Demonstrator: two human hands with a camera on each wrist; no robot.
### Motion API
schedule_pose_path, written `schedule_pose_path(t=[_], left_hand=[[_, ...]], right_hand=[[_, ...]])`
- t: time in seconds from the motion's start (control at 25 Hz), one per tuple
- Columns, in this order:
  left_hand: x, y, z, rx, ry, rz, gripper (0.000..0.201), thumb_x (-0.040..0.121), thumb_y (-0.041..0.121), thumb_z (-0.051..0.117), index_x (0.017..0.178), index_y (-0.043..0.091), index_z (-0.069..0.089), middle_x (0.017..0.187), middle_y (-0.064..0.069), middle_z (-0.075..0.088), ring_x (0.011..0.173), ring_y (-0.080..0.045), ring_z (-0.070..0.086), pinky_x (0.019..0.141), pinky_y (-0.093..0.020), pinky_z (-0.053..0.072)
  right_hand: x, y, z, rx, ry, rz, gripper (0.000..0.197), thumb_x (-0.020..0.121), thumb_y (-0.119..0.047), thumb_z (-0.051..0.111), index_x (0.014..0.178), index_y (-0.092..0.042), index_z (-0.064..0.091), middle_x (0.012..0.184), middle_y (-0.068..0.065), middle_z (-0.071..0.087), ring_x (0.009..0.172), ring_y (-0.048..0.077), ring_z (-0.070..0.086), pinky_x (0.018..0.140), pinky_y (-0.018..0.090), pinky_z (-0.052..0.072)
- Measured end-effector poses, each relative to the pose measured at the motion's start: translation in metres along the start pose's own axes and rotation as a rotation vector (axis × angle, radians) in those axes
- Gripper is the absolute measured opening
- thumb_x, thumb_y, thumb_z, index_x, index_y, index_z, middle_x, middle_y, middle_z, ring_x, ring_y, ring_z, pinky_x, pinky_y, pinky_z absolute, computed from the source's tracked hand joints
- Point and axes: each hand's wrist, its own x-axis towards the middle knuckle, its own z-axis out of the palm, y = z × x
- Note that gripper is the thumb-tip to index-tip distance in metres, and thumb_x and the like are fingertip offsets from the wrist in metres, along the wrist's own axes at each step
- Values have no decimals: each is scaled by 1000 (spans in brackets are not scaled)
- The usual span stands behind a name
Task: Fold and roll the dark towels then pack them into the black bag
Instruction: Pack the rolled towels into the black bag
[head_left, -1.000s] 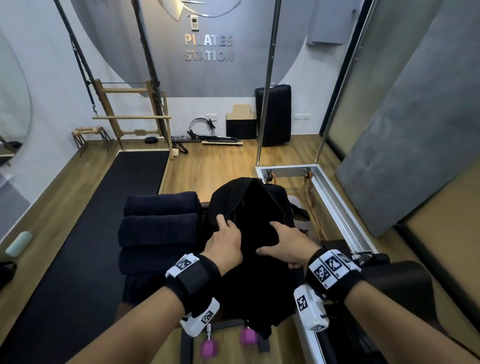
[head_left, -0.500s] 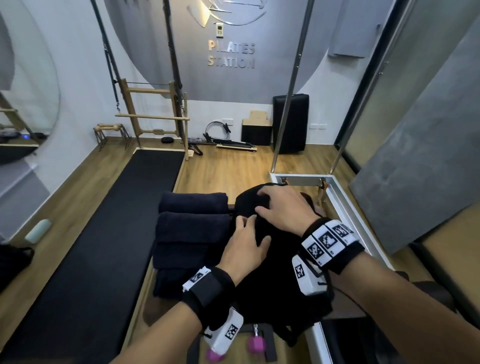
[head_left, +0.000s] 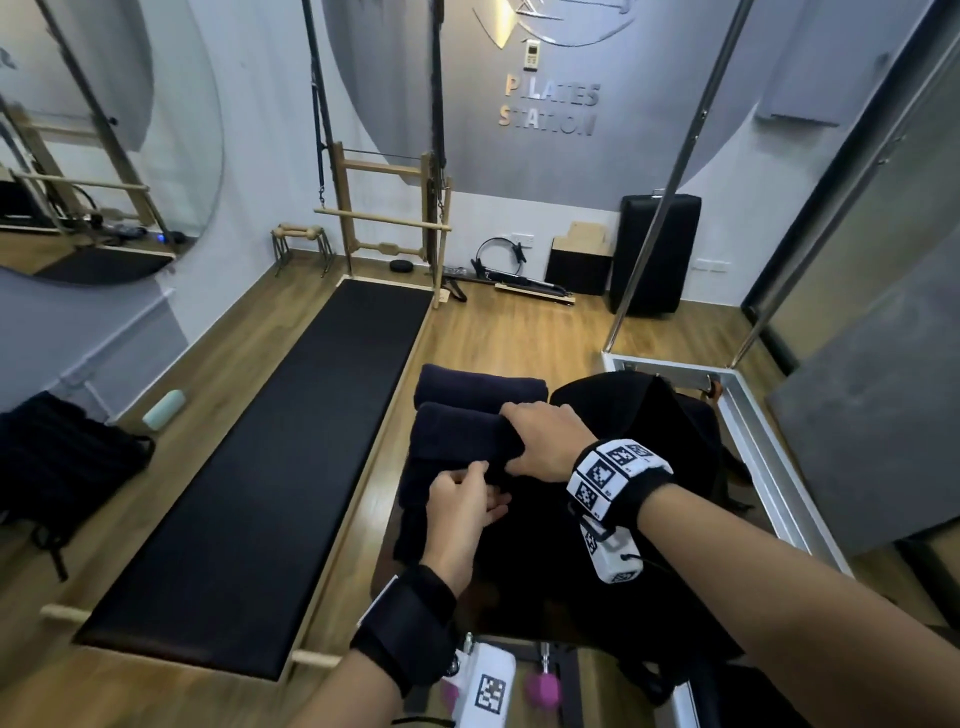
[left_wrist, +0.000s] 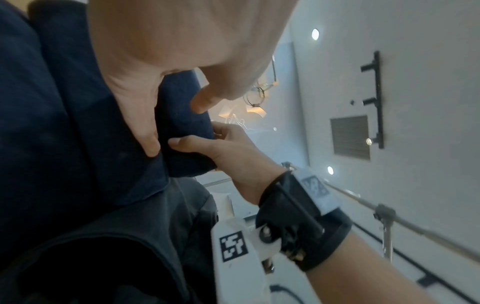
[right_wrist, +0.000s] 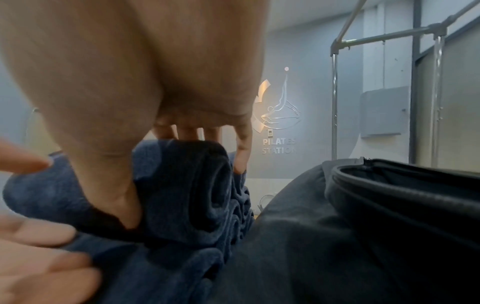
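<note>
Several rolled dark navy towels lie stacked left of the black bag (head_left: 649, 410). My right hand (head_left: 519, 441) grips the right end of the second roll (head_left: 457, 436), fingers over the top and thumb underneath. The right wrist view shows that roll's spiral end (right_wrist: 187, 185) beside the bag's open rim (right_wrist: 389, 185). My left hand (head_left: 483, 488) hovers just below with loosely bent fingers, its thumb against the towels (left_wrist: 182, 123). The farthest roll (head_left: 478, 387) lies untouched. The bag's inside is hidden.
A long black padded mat (head_left: 270, 467) stretches along the wooden floor at the left. A metal frame (head_left: 753, 415) borders the bag on the right. Pink knobs (head_left: 543, 686) sit near my left wrist. A dark bundle (head_left: 62, 467) lies far left.
Both hands have left the bag's top and moved left to the towel stack. My right hand has taken hold of the second roll. My view has swung left.
</note>
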Motion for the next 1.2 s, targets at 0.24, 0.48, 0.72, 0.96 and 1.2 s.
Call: schedule_pose_path(t=[0.24,0.48,0.72,0.96,1.2], left_hand=[[-9,28,11,-302,-180,24,49,92,54,75,118,13,76,109,-10,81,100,-24,79,74,-30,63],[-6,55,54,-204,-396,29,63,79,55,85,127,16,75,119,-12,78,110,-28,76,90,-41,63],[-18,57,131,3,-660,-50,59,75,64,84,117,22,79,110,-9,81,101,-25,79,76,-32,64],[3,22,162,1056,-464,522,62,102,68,36,118,19,70,138,-12,50,132,-27,41,112,-42,37],[11,9,160,1722,-541,397,30,101,28,55,129,16,60,144,-13,35,127,-36,47,97,-44,44]], right_hand=[[-31,-6,-19,259,124,-39,42,77,-49,71,105,-21,57,96,-3,68,88,23,66,81,46,55],[-77,23,-42,718,361,146,52,76,-75,70,86,-24,66,115,-11,58,104,-1,58,88,17,45],[-124,68,-49,1412,240,317,58,92,-49,74,142,-29,53,129,-1,72,113,15,73,96,40,60],[-161,109,-39,1328,334,567,46,100,-34,66,141,-47,49,129,-5,67,108,30,72,64,51,63],[-108,145,-22,752,-124,580,54,105,-32,53,157,-27,39,155,2,42,136,25,44,107,37,48]])
